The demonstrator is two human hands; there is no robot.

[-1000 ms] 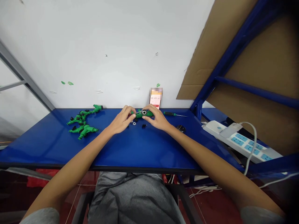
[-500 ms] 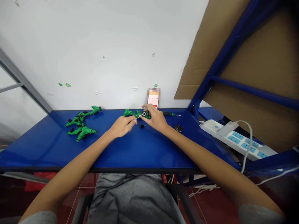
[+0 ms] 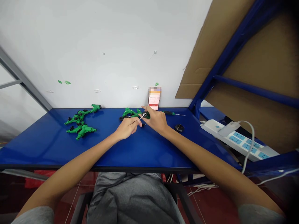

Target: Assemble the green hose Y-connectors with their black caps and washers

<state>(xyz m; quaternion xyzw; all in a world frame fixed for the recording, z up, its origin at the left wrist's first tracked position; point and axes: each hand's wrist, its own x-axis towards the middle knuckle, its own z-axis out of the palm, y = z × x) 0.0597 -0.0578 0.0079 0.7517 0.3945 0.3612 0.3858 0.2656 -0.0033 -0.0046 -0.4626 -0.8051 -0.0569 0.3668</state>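
My left hand (image 3: 128,127) is closed around a thin metal tool (image 3: 141,118), most of which its fingers hide. The tool's tip meets the round black-rimmed opening of a green hose connector (image 3: 147,114). My right hand (image 3: 157,119) grips that connector, covering much of its body. Beyond my left fingers lie more green connectors (image 3: 127,111) with black parts. A small black piece (image 3: 143,125) rests on the blue table (image 3: 140,149), just below the hands. Right of my right hand is a screwdriver (image 3: 168,113) with a black and green handle and a thin shaft.
Several green hose splitters (image 3: 85,130) lie in a cluster on the left of the table. A phone (image 3: 153,101) leans on the wall behind my hands. A dark rounded object (image 3: 179,128) sits at right, and a white power strip (image 3: 235,138) stands beyond the table's right edge.
My left hand has shifted slightly right, closer to my right hand, with the tool steeper against the opening. It now partly covers the small black piece. The view has tilted slightly.
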